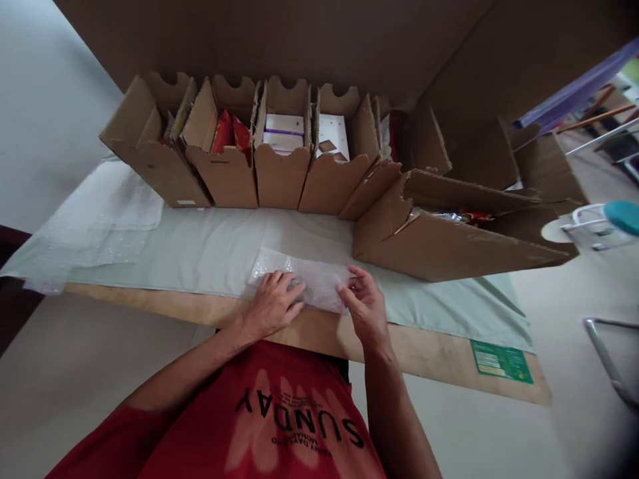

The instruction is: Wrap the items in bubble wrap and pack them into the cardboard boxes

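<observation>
R hand pinches bubble wrap at 3 o'clock; L hand rests nr 9, grip unclear; long axis approx 9-to-3.

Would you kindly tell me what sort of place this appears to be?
It looks like an indoor packing station, perhaps makeshift: open cardboard bins with packaged goods stand on a cloth-covered table, and the left hand and right hand touch clear bubble wrap.
</observation>
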Action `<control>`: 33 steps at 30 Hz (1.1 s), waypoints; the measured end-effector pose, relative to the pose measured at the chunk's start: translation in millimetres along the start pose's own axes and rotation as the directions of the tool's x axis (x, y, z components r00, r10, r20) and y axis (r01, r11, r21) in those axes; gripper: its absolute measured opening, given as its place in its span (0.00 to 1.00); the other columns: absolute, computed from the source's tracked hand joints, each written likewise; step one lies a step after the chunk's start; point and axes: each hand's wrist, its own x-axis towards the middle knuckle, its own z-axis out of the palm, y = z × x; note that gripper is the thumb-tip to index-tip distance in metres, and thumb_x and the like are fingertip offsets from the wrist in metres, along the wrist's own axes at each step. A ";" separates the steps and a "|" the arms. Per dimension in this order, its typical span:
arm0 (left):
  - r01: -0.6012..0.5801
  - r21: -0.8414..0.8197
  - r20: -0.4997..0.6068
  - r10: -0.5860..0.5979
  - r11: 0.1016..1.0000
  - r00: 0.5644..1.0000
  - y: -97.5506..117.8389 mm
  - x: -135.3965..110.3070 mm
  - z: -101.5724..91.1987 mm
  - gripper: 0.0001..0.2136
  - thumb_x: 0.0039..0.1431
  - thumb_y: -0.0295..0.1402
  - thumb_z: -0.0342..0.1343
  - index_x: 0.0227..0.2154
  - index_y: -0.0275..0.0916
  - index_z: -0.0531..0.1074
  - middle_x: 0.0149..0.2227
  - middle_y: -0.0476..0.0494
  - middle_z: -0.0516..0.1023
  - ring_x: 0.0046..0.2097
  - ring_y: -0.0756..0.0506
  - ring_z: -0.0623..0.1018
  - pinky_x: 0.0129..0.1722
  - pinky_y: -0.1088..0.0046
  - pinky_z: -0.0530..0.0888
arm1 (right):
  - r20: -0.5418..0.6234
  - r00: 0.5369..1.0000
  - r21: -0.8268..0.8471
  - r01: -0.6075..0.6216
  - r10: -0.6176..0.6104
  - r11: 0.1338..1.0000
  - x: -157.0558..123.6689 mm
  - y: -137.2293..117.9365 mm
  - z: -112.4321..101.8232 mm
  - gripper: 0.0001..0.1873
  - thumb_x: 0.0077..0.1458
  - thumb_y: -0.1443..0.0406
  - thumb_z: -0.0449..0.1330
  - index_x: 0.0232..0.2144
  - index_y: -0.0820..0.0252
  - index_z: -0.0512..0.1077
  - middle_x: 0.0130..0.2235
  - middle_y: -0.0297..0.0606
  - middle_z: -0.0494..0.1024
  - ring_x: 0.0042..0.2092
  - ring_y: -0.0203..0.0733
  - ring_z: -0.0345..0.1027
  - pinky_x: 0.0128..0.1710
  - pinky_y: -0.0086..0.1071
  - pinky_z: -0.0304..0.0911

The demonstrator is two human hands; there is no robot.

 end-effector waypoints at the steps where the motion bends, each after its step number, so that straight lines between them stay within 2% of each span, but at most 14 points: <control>1: -0.014 -0.003 0.007 0.014 1.000 1.000 -1.1 -1.5 -1.2 0.17 0.62 0.37 0.61 0.52 0.40 0.75 0.53 0.34 0.75 0.52 0.34 0.71 0.48 0.52 0.71 | 0.017 1.000 0.055 -0.002 0.001 0.998 0.1 -6.2 4.6 0.29 0.51 0.54 0.65 0.52 0.56 0.66 0.31 0.29 0.70 0.28 0.36 0.66 0.24 0.30 0.64; 5: -0.054 -0.060 -0.002 0.054 0.997 0.999 -3.2 -9.2 -4.1 0.16 0.59 0.40 0.65 0.48 0.40 0.76 0.54 0.34 0.75 0.53 0.34 0.72 0.50 0.52 0.71 | 0.148 0.989 0.183 -0.019 -0.008 0.983 6.4 -28.5 35.6 0.29 0.51 0.54 0.67 0.53 0.52 0.64 0.31 0.26 0.69 0.23 0.32 0.63 0.20 0.28 0.65; 8: -0.015 -0.155 -0.114 -0.003 0.988 0.993 -0.5 -15.5 -0.5 0.15 0.57 0.40 0.66 0.45 0.39 0.76 0.50 0.36 0.77 0.53 0.35 0.73 0.53 0.52 0.72 | 0.255 0.967 0.215 -0.058 0.001 0.975 15.7 -33.1 64.8 0.28 0.51 0.56 0.67 0.52 0.52 0.64 0.31 0.24 0.69 0.21 0.30 0.64 0.20 0.28 0.66; 11: 0.081 -0.216 -0.261 -0.138 0.973 0.956 4.8 -22.0 3.3 0.10 0.59 0.38 0.65 0.40 0.40 0.77 0.43 0.38 0.78 0.52 0.35 0.74 0.55 0.51 0.71 | 0.333 0.942 0.201 -0.100 0.028 0.975 25.9 -25.7 87.6 0.27 0.49 0.57 0.67 0.50 0.54 0.64 0.32 0.25 0.70 0.24 0.32 0.66 0.21 0.27 0.65; 14: 0.141 -0.226 -0.372 -0.219 0.964 0.902 7.8 -28.4 2.5 0.03 0.62 0.32 0.60 0.33 0.40 0.77 0.37 0.41 0.78 0.49 0.38 0.75 0.57 0.51 0.70 | 0.358 0.931 0.180 -0.137 0.065 0.974 33.2 -13.4 98.0 0.27 0.49 0.55 0.66 0.49 0.56 0.65 0.36 0.30 0.73 0.28 0.33 0.68 0.22 0.26 0.64; 17: 0.180 -0.226 -0.419 -0.262 0.957 0.869 5.9 -32.6 -0.6 0.04 0.63 0.30 0.58 0.37 0.39 0.77 0.38 0.41 0.77 0.45 0.40 0.74 0.54 0.53 0.71 | 0.376 0.923 0.155 -0.149 0.081 0.977 35.1 -5.4 97.6 0.28 0.51 0.53 0.64 0.51 0.56 0.65 0.42 0.36 0.76 0.32 0.36 0.72 0.25 0.28 0.68; 20: 0.231 -0.193 -0.371 -0.289 0.954 0.882 1.8 -32.7 -2.1 0.09 0.62 0.30 0.57 0.44 0.39 0.77 0.43 0.38 0.76 0.47 0.38 0.74 0.50 0.55 0.72 | 0.423 0.904 0.114 -0.124 0.065 0.986 35.0 -4.4 89.5 0.26 0.53 0.53 0.62 0.52 0.55 0.66 0.46 0.41 0.78 0.37 0.40 0.75 0.30 0.32 0.71; 22: 0.257 -0.170 -0.321 -0.300 0.951 0.898 -0.3 -31.8 -1.8 0.07 0.62 0.31 0.58 0.40 0.40 0.78 0.42 0.39 0.76 0.46 0.38 0.73 0.48 0.56 0.71 | 0.415 0.910 0.066 -0.049 0.018 0.997 37.6 -6.0 79.9 0.24 0.56 0.53 0.60 0.52 0.56 0.68 0.47 0.43 0.79 0.39 0.42 0.76 0.33 0.35 0.72; 24: 0.259 -0.163 -0.297 -0.298 0.952 0.907 -1.1 -31.7 -0.9 0.04 0.62 0.31 0.58 0.34 0.40 0.78 0.39 0.40 0.76 0.44 0.39 0.73 0.46 0.57 0.71 | 0.331 0.940 -0.054 0.100 -0.077 0.994 43.7 -8.0 67.9 0.21 0.57 0.53 0.58 0.49 0.57 0.71 0.46 0.45 0.80 0.41 0.44 0.75 0.38 0.37 0.71; 26: 0.245 -0.171 -0.301 -0.287 0.954 0.909 -1.2 -32.6 0.3 0.05 0.61 0.29 0.58 0.31 0.40 0.77 0.38 0.40 0.75 0.43 0.39 0.72 0.45 0.56 0.71 | 0.272 0.950 -0.249 0.225 -0.155 0.942 51.4 -9.6 56.6 0.21 0.56 0.53 0.59 0.47 0.59 0.74 0.45 0.46 0.81 0.42 0.46 0.75 0.41 0.39 0.70; 28: 0.233 -0.180 -0.310 -0.280 0.956 0.908 -1.8 -33.4 1.3 0.05 0.61 0.28 0.57 0.32 0.40 0.77 0.39 0.40 0.75 0.43 0.39 0.72 0.46 0.56 0.72 | 0.326 0.934 -0.413 0.282 -0.149 0.866 56.6 -10.1 49.1 0.21 0.54 0.54 0.61 0.47 0.59 0.76 0.44 0.45 0.82 0.42 0.47 0.74 0.42 0.39 0.69; 31: 0.198 -0.197 -0.316 -0.253 0.960 0.914 -7.6 -29.9 1.8 0.05 0.60 0.25 0.57 0.32 0.40 0.76 0.40 0.40 0.75 0.45 0.40 0.73 0.48 0.57 0.74 | 0.406 0.911 -0.525 0.297 -0.072 0.798 51.4 -8.1 43.9 0.21 0.53 0.56 0.62 0.47 0.59 0.78 0.41 0.42 0.83 0.38 0.46 0.74 0.39 0.37 0.67; 33: 0.136 -0.197 -0.314 -0.193 0.971 0.930 -15.1 -23.2 0.3 0.07 0.58 0.22 0.55 0.33 0.39 0.76 0.42 0.39 0.74 0.48 0.39 0.73 0.51 0.57 0.74 | 0.359 0.932 -0.556 0.264 -0.059 0.788 37.2 -4.5 40.0 0.21 0.54 0.56 0.60 0.47 0.60 0.77 0.36 0.40 0.82 0.34 0.45 0.73 0.35 0.34 0.66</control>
